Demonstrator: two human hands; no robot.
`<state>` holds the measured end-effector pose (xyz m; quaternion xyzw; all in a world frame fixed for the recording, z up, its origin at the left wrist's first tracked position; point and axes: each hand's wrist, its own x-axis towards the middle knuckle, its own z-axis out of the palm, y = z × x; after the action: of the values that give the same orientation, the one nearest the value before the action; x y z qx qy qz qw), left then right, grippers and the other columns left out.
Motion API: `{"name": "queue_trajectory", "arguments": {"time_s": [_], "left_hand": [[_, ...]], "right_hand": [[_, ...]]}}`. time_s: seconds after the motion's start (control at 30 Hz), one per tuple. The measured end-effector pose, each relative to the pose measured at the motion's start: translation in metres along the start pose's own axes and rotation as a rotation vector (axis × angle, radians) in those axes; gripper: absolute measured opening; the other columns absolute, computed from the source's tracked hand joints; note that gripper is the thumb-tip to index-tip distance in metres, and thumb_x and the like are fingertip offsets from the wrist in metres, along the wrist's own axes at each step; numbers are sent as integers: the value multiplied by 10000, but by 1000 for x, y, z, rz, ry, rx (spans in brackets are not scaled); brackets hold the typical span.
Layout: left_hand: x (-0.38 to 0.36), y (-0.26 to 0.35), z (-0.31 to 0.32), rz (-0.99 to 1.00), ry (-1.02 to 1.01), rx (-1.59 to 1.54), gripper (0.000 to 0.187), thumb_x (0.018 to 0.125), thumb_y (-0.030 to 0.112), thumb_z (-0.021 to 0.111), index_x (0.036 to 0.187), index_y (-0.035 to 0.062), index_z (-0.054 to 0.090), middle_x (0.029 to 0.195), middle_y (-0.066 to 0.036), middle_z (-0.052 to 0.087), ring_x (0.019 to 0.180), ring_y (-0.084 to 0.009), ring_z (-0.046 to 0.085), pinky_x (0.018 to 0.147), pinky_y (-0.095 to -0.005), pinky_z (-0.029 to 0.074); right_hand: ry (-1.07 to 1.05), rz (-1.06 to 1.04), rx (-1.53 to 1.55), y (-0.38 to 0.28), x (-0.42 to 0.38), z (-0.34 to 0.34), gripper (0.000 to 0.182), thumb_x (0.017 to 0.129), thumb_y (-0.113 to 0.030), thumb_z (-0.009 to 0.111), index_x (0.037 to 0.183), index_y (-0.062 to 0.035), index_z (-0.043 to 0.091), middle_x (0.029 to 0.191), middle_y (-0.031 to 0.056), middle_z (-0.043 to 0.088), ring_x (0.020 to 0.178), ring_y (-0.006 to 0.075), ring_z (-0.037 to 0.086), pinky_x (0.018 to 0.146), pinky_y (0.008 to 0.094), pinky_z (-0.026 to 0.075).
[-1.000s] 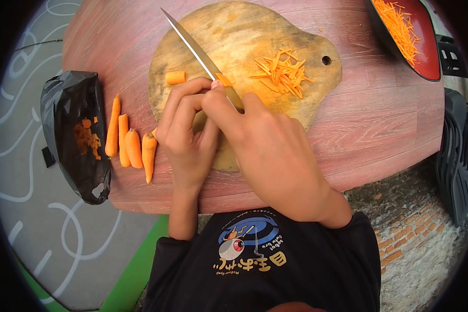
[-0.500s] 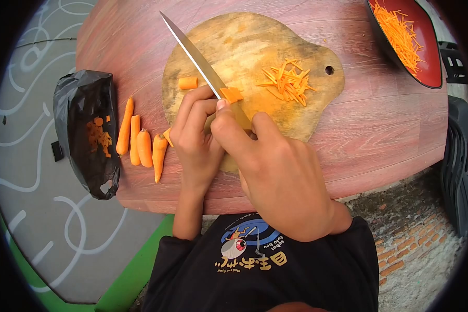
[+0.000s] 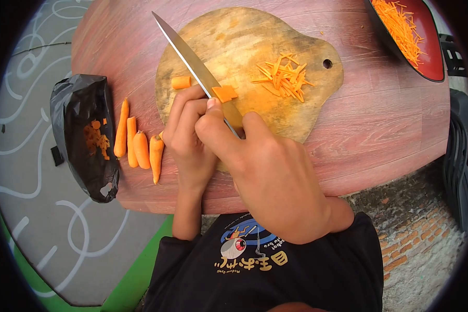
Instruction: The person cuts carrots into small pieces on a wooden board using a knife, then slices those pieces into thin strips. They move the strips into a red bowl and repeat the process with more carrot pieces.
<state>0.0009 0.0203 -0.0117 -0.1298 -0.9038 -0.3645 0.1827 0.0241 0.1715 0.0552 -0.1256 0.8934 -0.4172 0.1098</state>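
Observation:
My right hand (image 3: pixel 275 177) is closed round the knife (image 3: pixel 192 60), whose long blade points to the far left over the round wooden cutting board (image 3: pixel 301 49). Thin carrot slices (image 3: pixel 224 93) lie against the flat of the blade. My left hand (image 3: pixel 192 138) is curled beside the blade, its fingertips close to the edge; what it grips is hidden behind my right hand. On the board, a short carrot chunk (image 3: pixel 181 82) lies just beyond my left fingers, and a small heap of carrot matchsticks (image 3: pixel 286 78) sits to the right.
Several whole carrots (image 3: pixel 121 129) lie in a row on the reddish wooden table (image 3: pixel 385 130). At its left edge is a black plastic bag (image 3: pixel 80 99) with carrot scraps inside. A red-and-black bowl (image 3: pixel 432 47) of shredded carrot stands at the far right.
The knife and both hands appear slightly farther left, along with a small shift of the whole view. The slices by the blade sit a little differently. Both hands keep much the same pose.

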Motion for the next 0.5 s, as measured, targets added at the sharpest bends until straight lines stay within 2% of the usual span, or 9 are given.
{"name": "queue_trajectory", "arguments": {"time_s": [0.3, 0.5], "left_hand": [[1, -3, 2, 48, 34, -40, 119, 872, -6, 749, 872, -46, 637, 983, -148, 682, 764, -253, 666, 640, -333, 520], [2, -4, 1, 51, 42, -73, 134, 852, -16, 768, 876, -45, 639, 984, -147, 681, 771, -255, 671, 647, -332, 527]], "right_hand": [[10, 0, 10, 2, 6, 5, 435, 879, 7, 604, 1285, -140, 555, 865, 196, 582, 669, 445, 662, 535, 508, 536], [35, -6, 16, 2, 10, 9, 418, 878, 11, 603, 1267, -134, 554, 867, 196, 583, 680, 452, 661, 541, 517, 533]]}}
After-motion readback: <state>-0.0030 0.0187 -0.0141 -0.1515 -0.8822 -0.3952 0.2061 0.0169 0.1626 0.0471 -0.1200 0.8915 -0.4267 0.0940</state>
